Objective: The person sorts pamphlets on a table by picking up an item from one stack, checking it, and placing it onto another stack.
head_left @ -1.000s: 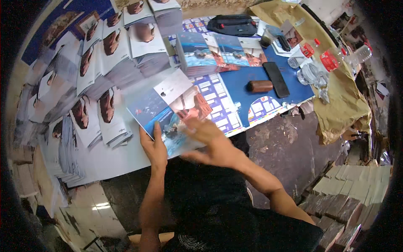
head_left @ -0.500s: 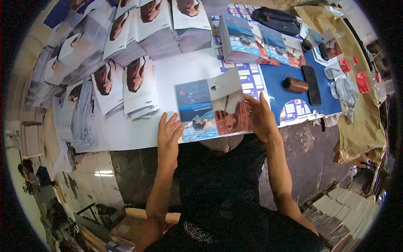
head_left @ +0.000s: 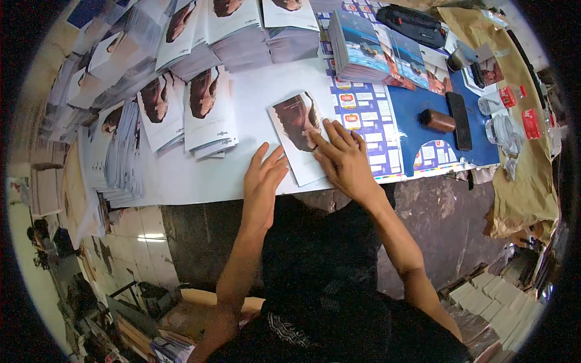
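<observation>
A folded leaflet (head_left: pixel 307 164) lies slightly tilted on the white tabletop, its cover carrying a dark reddish-brown picture. My right hand (head_left: pixel 349 162) rests on its right side, fingers stretched flat across the paper. Beside the lower left edge is my left hand (head_left: pixel 261 190), open, with its fingers apart and nothing held. To the left, two small piles of matching folded leaflets (head_left: pixel 209 124) (head_left: pixel 160 115) sit side by side. A stack of sheets with blue and brown pictures (head_left: pixel 361 51) stands at the back right.
Tall stacks of leaflets (head_left: pixel 241 54) line the back and left, some leaning (head_left: pixel 121 157). On the blue board at right lie a black phone (head_left: pixel 461 121) and a brown cylindrical object (head_left: pixel 437 120). Plastic bottles (head_left: pixel 507 97), a black bag (head_left: pixel 413 26) and brown paper (head_left: pixel 523 196) are farther right.
The sheet, spread open between my hands before, is now folded over with its cover up. My right hand has moved left onto it, while the left stays near its left edge.
</observation>
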`<state>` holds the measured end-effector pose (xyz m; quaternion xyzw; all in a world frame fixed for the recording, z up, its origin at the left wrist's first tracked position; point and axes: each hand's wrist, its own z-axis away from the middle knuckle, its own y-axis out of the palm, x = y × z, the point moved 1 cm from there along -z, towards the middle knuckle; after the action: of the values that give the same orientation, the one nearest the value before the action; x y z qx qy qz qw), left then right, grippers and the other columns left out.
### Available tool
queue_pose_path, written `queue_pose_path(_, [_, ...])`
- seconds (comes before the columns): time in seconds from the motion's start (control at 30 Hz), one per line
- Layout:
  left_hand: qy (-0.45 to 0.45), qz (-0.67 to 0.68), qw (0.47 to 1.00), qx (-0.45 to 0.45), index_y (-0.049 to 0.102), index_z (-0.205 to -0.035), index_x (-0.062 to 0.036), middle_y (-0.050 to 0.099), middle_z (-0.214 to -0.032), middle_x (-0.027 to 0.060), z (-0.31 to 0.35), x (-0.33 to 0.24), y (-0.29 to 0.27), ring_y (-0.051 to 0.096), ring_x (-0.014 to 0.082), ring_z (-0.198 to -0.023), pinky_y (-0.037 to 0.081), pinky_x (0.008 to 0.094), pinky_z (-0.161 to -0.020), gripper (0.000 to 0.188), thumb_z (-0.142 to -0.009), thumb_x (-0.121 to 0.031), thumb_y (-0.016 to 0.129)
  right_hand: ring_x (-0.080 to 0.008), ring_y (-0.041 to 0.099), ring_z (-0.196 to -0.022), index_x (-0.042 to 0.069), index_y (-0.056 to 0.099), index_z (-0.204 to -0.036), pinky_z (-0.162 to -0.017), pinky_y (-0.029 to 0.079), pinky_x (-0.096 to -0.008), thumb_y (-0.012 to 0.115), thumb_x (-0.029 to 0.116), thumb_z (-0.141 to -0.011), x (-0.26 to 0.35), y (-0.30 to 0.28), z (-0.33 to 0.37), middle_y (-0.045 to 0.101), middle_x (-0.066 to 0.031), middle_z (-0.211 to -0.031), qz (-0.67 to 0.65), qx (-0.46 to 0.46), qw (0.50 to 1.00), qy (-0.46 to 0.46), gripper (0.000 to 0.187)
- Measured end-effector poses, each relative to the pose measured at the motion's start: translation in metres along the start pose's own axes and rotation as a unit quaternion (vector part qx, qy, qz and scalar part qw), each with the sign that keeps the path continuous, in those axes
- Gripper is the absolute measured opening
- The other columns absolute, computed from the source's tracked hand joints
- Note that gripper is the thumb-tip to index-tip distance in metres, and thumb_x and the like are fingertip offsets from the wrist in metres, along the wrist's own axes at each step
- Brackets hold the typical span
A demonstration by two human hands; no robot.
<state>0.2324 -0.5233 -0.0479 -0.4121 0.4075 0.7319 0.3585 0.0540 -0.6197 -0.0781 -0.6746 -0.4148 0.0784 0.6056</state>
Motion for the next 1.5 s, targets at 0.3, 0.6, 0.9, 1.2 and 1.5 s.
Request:
queue_pose_path(0.3, [-0.002,-0.018,1.0,-0.007,0.024,-0.153,0.0056,0.043,-0.15,0.0291,-0.004,0.006,-0.001,0.046,0.0357,-0.138,0.037,0.0448,-0.116,0.065,-0.098,-0.011,0.054,-0.0302,0.041,-0.143,0.022,0.052,-0.146,-0.113,0.03,-0.055,0.059,0.034,-0.099,-0.004,0.003,0.003,0.044,-0.0114,-0.155,0.027,0.006,0.999,-0.022,0.049])
queue_pose_path(0.6, [-0.006,-0.034,0.999,-0.014,0.029,-0.152,0.0044,0.044,-0.151,0.0262,-0.005,0.007,-0.002,0.047,0.0326,-0.137,0.038,0.0443,-0.115,0.066,-0.096,-0.011,0.061,-0.0307,0.041,-0.144,0.02,0.055,-0.144,-0.116,0.028,-0.0536,0.061,0.03,-0.098,-0.002,0.003,0.002,0.041,-0.0102,-0.157,0.03,0.011,0.999,-0.021,0.048])
queue_pose_path(0.9, [0.345,-0.58,0.737,0.046,0.049,-0.142,0.0016,0.045,-0.151,0.0202,-0.02,0.028,-0.001,0.041,0.0394,-0.14,0.032,0.0507,-0.115,0.051,-0.095,-0.015,0.063,-0.0304,0.041,-0.143,0.019,0.055,-0.143,-0.115,0.029,-0.0529,0.06,0.031,-0.098,0.002,0.004,0.003,0.043,-0.014,-0.154,0.054,-0.006,0.998,-0.023,0.047])
queue_pose_path(1.2, [0.341,-0.63,0.697,0.048,0.05,-0.141,-0.0002,0.043,-0.152,0.0187,-0.025,0.038,-0.004,0.038,0.0376,-0.142,0.029,0.0558,-0.115,0.049,-0.096,-0.019,0.06,-0.0298,0.042,-0.142,0.018,0.054,-0.144,-0.114,0.031,-0.0538,0.059,0.031,-0.098,0.003,0.001,0.003,0.044,-0.0139,-0.154,0.052,-0.015,0.998,-0.021,0.048])
queue_pose_path(1.5, [0.333,-0.653,0.679,0.048,0.047,-0.14,-0.0002,0.039,-0.152,0.0183,-0.022,0.037,0.003,0.036,0.0371,-0.143,0.029,0.0565,-0.116,0.052,-0.093,-0.017,0.064,-0.0469,0.042,-0.136,0.011,0.059,-0.138,-0.11,0.035,-0.0561,0.082,0.033,-0.08,-0.116,-0.076,0.016,0.044,-0.0261,-0.149,0.137,-0.24,0.958,0.069,0.066])
